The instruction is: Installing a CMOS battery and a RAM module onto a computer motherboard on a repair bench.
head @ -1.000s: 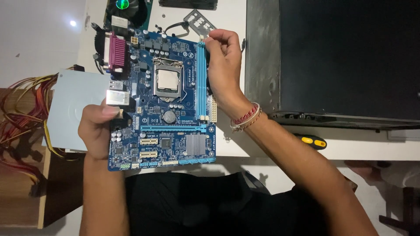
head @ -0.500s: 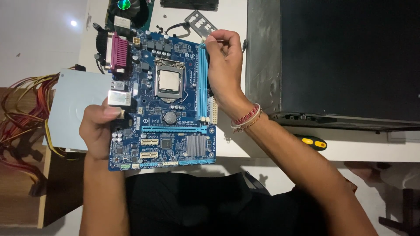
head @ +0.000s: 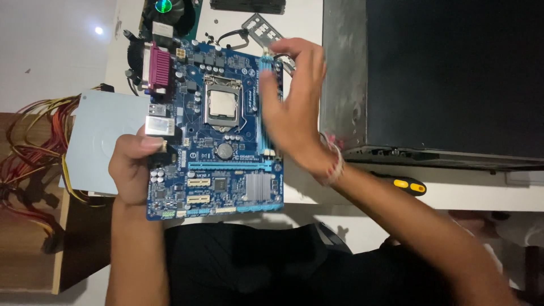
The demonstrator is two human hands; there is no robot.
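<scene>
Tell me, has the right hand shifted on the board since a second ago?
Yes. The right hand has slid from the circuit board's far right corner inward over its long blue slots, further from the dark computer case.

Glossy blue motherboard (head: 218, 130) w/ shiny metal CPU lid (head: 220, 105); matt grey metal PSU box (head: 102, 141).

A blue motherboard (head: 218, 133) is gripped at its left edge by the left hand (head: 131, 167); its right edge is covered by the blurred right hand (head: 294, 107), beside a black case (head: 442, 79).
</scene>
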